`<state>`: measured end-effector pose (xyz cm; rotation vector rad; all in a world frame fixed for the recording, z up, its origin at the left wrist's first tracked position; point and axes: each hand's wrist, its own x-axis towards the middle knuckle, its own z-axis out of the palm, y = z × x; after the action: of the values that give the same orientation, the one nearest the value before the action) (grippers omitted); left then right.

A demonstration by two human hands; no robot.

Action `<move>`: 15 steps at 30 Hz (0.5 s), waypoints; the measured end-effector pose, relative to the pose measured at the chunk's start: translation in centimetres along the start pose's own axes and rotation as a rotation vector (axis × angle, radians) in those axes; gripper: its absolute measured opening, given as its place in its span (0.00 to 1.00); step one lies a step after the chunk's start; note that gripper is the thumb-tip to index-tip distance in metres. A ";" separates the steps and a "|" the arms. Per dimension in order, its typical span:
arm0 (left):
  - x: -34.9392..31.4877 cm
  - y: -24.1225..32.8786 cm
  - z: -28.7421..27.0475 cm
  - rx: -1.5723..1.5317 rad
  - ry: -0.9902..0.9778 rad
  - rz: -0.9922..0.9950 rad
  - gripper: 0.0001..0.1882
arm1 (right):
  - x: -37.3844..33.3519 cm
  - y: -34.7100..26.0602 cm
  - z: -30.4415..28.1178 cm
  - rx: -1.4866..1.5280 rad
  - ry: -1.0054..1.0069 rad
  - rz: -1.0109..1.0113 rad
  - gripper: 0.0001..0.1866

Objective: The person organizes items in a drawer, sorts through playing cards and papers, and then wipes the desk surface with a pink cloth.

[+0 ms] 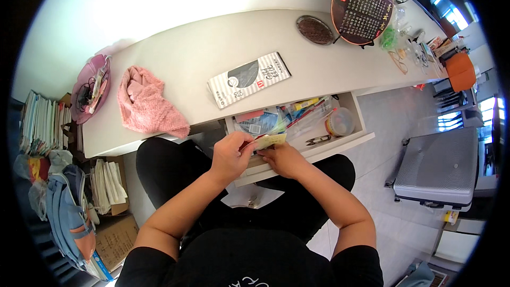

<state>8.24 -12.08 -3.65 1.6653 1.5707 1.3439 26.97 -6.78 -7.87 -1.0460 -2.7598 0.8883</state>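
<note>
My left hand (229, 154) is closed in a pinch at the left end of a small, flat, pale yellow packet (272, 140). My right hand (287, 160) grips the same packet from below. A thin red edge shows beside the left fingertips; what it belongs to is unclear. Both hands are over the front of an open drawer (348, 141). Inside it lie clear plastic bags (259, 122) with mixed contents, a round clear jar (340, 122) and a small dark metal tool (318, 140).
On the white desk (191, 48) are a pink fluffy cloth (147, 101), a striped paper bag (249, 79), a pink bowl (82, 95) and a round plaque (362, 9). A grey suitcase (438, 165) stands right, a blue backpack (64, 212) left.
</note>
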 end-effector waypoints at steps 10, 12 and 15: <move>-0.3 -1.9 0.2 -0.330 0.048 -0.292 0.07 | 1.3 1.5 -1.1 0.374 -0.141 0.227 0.18; -0.6 -1.8 0.2 -0.176 -0.021 -0.290 0.09 | 1.2 2.2 -1.2 0.627 -0.102 0.323 0.22; -1.3 -2.7 0.4 0.041 -0.093 -0.217 0.10 | 1.7 3.8 0.6 0.833 -0.033 0.351 0.25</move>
<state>7.52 -12.55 -6.58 1.5076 1.6796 1.1162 27.74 -3.77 -10.63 -1.3017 -1.8686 1.8612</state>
